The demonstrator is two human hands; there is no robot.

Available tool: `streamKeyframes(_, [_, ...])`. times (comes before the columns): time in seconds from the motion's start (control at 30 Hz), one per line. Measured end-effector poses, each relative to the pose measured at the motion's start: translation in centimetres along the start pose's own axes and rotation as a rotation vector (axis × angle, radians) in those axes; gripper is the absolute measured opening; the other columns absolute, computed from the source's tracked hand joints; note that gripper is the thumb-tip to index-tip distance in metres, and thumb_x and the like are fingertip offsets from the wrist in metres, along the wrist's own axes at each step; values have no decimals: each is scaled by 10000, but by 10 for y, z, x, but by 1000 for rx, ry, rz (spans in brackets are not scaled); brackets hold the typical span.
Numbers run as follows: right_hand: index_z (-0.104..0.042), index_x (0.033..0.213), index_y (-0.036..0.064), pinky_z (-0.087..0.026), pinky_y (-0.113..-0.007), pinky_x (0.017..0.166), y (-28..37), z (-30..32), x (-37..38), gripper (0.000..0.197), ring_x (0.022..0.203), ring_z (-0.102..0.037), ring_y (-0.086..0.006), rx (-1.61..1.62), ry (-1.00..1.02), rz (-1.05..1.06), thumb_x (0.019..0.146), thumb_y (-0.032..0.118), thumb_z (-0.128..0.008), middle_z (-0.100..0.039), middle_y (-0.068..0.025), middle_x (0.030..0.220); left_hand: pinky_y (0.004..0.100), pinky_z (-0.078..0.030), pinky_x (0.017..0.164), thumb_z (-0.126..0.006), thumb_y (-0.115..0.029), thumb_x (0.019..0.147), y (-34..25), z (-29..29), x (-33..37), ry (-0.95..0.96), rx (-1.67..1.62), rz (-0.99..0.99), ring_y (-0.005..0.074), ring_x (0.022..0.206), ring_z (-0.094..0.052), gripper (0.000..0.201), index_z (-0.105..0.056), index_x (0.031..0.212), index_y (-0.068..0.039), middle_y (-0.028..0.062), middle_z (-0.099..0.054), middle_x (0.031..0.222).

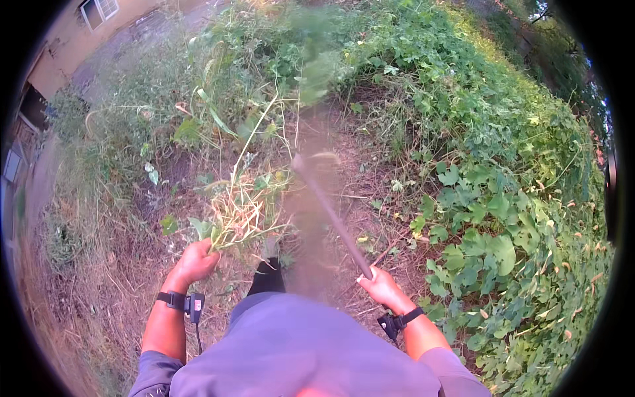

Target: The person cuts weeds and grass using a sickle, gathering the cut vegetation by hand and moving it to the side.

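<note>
The left hand (194,260) is closed tight round the base of a bunch of weeds (241,212), fist up, so the cut stems fan up and to the right out of the grip, pale yellowish stalks mixed with a few broad green leaves; the whole bunch sits just above and beside the knuckles, clear of the ground. The right hand (380,284) is wrapped round the lower end of a long thin tool (331,215), most likely a sickle or slasher; its dark handle runs up and to the left from the fist, and its far end sits well above the grip, close to the right edge of the bunch, blurred so the blade shape cannot be made out. A smear of motion blur hangs round the shaft and up toward the tall plants. Between the two fists, just below them, lie the person's grey shirt and a dark shoe (267,278). Each wrist carries a black strap with a small device. Beyond the left fist stands tall grass (218,99) on dry brown litter; to the right of the right fist a thick bank of vines (503,218) with broad leaves rises; far up left of the grips is a tan wall (73,40)
</note>
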State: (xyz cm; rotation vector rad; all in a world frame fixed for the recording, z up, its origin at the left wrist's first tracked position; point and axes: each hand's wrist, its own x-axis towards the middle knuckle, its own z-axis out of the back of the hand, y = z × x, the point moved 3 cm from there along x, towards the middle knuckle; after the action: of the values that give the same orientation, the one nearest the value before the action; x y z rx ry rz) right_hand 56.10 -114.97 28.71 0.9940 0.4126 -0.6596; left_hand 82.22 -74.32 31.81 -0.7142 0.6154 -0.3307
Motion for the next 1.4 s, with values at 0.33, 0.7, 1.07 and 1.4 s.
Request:
streamKeyframes(0.33, [-543, 890, 56, -413, -305, 526, -158, -67, -230, 207, 576, -484, -95, 223, -93, -145, 875, 211, -680, -500, 38, 675, 409, -517, 735, -604, -252, 891, -28, -105, -180, 57, 221, -148, 309, 771, -665, 284, -637, 1091, -54, 198, -676, 842])
streamKeyframes(0.7, [-553, 904, 60, -379, -273, 456, -221, -234, -456, 190, 527, -452, -68, 413, -85, -281, 890, 209, -669, -498, 33, 674, 436, -518, 749, -622, -252, 866, 86, -129, -369, 62, 250, -149, 377, 821, -664, 277, -644, 1062, -58, 210, -679, 866])
streamKeyframes(1.07, [-595, 874, 62, -421, -298, 537, -224, -307, -637, 205, 610, -506, -103, 208, 99, -351, 886, 254, -667, -537, 19, 705, 404, -513, 809, -640, -262, 886, 179, -124, -558, -35, 68, -104, 351, 879, -668, 309, -640, 1129, -70, 205, -686, 954])
streamKeyframes(1.4, [-515, 848, 71, -394, -273, 421, -284, -318, -668, 240, 464, -476, -83, 227, 107, -122, 897, 251, -666, -487, 25, 614, 360, -512, 776, -619, -198, 902, 173, -191, -714, -135, 18, -28, 188, 830, -648, 300, -648, 1161, -49, 143, -704, 904])
